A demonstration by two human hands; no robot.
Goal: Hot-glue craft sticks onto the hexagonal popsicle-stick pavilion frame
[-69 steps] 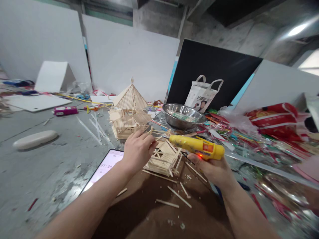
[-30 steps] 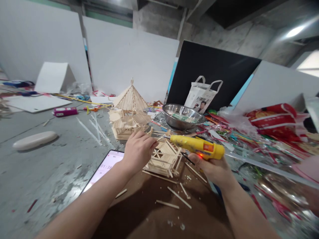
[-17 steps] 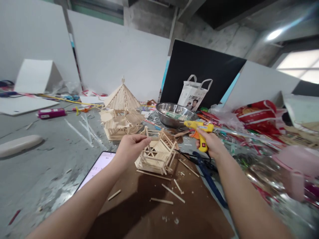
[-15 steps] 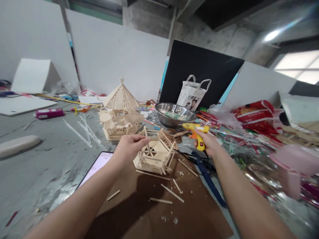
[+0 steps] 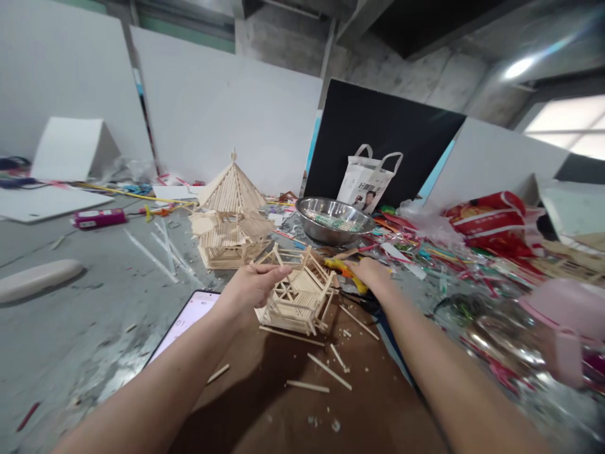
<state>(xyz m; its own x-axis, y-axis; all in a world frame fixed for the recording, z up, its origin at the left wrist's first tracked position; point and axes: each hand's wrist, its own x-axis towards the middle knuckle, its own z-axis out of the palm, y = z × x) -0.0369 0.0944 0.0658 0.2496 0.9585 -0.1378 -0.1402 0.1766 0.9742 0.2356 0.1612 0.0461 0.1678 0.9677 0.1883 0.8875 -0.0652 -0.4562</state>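
Observation:
Fingers of my left hand point(image 5: 255, 287) are pinched together at the upper left side of a small open frame of wooden sticks point(image 5: 297, 296). Whatever lies between the fingertips is too small to make out. My right hand point(image 5: 373, 274) is closed on a yellow hot glue gun point(image 5: 352, 272), held low and tilted to the right of the frame, its nozzle toward the frame. Part of the gun is hidden by the hand. Behind the frame stands a stick-built pavilion point(image 5: 231, 224) with a pointed roof.
Loose sticks point(image 5: 329, 371) and scraps lie on the brown board point(image 5: 265, 403). A phone point(image 5: 184, 318) is by my left forearm. Behind stand a metal bowl point(image 5: 326, 236) and a paper bag point(image 5: 362, 180). Plastic clutter and a pink cup point(image 5: 562, 315) fill the right side.
My right hand has moved down and left with the glue gun, which now sits lower and closer to the stick frame. The left hand stays near the frame, its wrist slightly turned.

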